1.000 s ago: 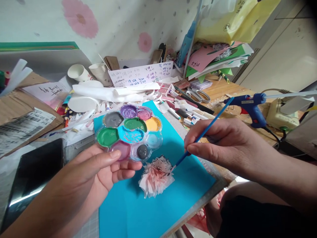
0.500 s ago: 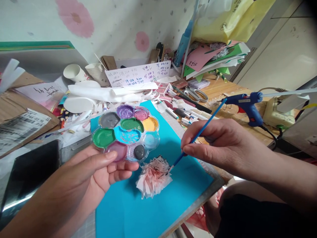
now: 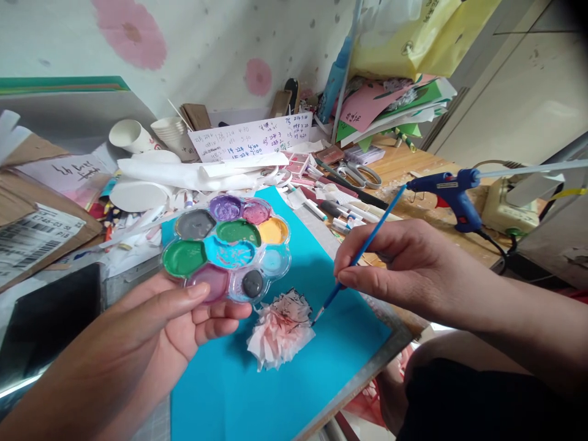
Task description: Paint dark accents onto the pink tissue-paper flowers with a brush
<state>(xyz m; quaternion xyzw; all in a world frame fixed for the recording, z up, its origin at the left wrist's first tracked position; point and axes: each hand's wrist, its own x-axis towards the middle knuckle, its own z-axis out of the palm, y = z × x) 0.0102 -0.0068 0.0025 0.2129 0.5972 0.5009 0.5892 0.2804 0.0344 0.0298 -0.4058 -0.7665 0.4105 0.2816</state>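
My left hand (image 3: 160, 324) grips a clear flower-shaped paint palette (image 3: 227, 245) by its near edge, thumb on top; its wells hold green, blue, purple, pink, yellow, grey and black paint. My right hand (image 3: 395, 263) pinches a thin blue paintbrush (image 3: 362, 251), whose tip touches the right edge of a pink tissue-paper flower (image 3: 279, 327) with black-painted petal tips. The flower lies on a turquoise paper sheet (image 3: 275, 380).
A blue glue gun (image 3: 448, 190) rests on the wooden table at the right. Scissors (image 3: 356, 174), markers, paper cups (image 3: 131, 135), a handwritten card and paper scraps crowd the back. A dark tablet (image 3: 46, 321) and cardboard (image 3: 41, 226) lie at the left. Stacked coloured papers (image 3: 390, 104) sit behind.
The view has drifted so everything sits a little further left. The brush tip stays at the flower's right edge, slightly lower; the palette remains held above the flower.
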